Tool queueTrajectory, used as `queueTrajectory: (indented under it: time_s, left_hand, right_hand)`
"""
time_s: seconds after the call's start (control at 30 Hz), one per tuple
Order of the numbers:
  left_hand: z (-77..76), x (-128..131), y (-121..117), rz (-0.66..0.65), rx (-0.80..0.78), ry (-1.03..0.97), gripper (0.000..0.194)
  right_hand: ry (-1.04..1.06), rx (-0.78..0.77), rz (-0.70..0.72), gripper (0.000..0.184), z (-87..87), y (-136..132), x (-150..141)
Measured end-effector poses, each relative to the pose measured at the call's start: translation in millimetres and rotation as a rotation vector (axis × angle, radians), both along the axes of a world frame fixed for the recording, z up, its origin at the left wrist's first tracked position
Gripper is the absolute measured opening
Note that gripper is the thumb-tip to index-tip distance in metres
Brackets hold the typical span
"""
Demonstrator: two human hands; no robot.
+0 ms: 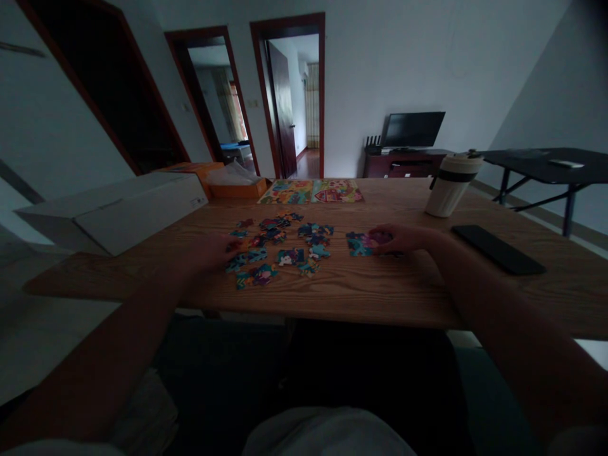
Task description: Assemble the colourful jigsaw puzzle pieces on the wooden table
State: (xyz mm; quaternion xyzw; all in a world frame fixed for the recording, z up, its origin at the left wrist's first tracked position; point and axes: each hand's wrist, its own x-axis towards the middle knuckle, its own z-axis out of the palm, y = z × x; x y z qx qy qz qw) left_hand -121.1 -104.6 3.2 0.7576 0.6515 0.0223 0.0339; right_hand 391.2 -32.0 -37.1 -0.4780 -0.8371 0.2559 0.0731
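Note:
Several loose colourful puzzle pieces (280,248) lie scattered on the wooden table (361,285). My left hand (211,251) rests at the left edge of the scatter, fingers curled toward a blue piece; whether it holds one is hidden. My right hand (401,239) pinches a purple puzzle piece (380,237) against a small joined cluster of pieces (358,244) to the right of the scatter.
Two finished puzzle boards (311,190) lie at the table's far side. An orange box (228,180) and a white box (118,209) stand at left. A white tumbler (451,183) and a black phone (498,249) are at right.

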Motion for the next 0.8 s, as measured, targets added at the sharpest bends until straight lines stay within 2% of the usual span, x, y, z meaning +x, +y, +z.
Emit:
queueTrajectory:
  time_s: [0.13,0.23,0.37,0.5,0.63,0.8]
  left_hand:
    - [2.0,0,-4,-0.091,0.056,0.127,0.034]
    - [2.6,0,-4,-0.121,0.095,0.097,0.038]
    - [-3.6,-5,2,-0.147,0.003,-0.008,0.045]
    - [-9.5,-8,8,-0.142,-0.005,0.057,0.041]
    - [-8.1,-2,4,-0.180,0.056,0.119,0.042]
    - [-1.3,11,-3,-0.066,0.175,0.164,0.041]
  right_hand:
    - [-0.006,-0.018,-0.019,0.067,1.6,-1,0]
    - [-0.018,-0.003,-0.030,0.070,1.3,0,0]
    - [-0.011,-0.012,-0.026,0.071,-1.6,3,1]
    - [0.002,-0.020,-0.013,0.070,-2.6,4,2]
    - [-0.008,0.000,-0.014,0.069,-1.3,3,1]
    - [-0.016,0.009,-0.027,0.067,-0.9,2,1]
